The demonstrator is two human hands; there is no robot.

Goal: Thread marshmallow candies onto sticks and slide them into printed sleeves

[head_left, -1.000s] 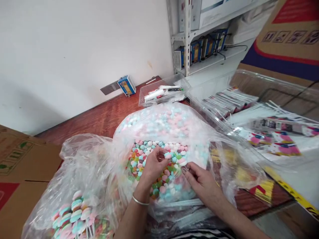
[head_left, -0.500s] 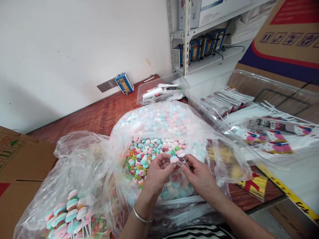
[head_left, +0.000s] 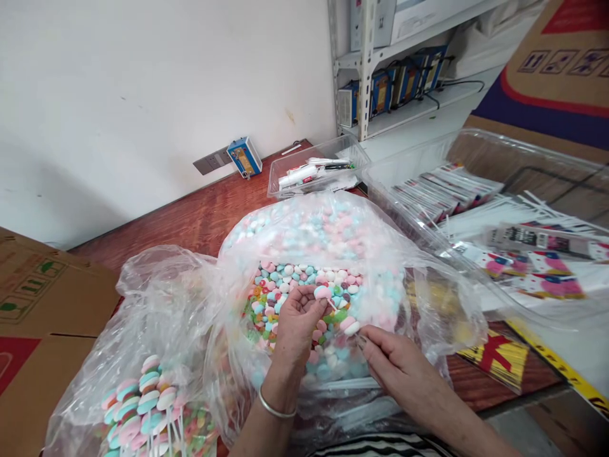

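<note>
A red-brown table (head_left: 178,222) bears a plastic bag (head_left: 309,244) of loose candies. Over it, the right hand (head_left: 399,358) is pinched narrow, thumb against forefinger; the left hand (head_left: 295,320), farther forward, grips a pink-and-blue candy (head_left: 322,292) in its fingertips. Two pink-and-white candies (head_left: 351,325) lie between the hands, just beside the right fingertips. The white stick (head_left: 332,305), apparently held at its lower end by the right hand, slants forward and leftward through this pair; its exposed length points toward the left hand's candy. Whether it pierces that candy cannot be told.
</note>
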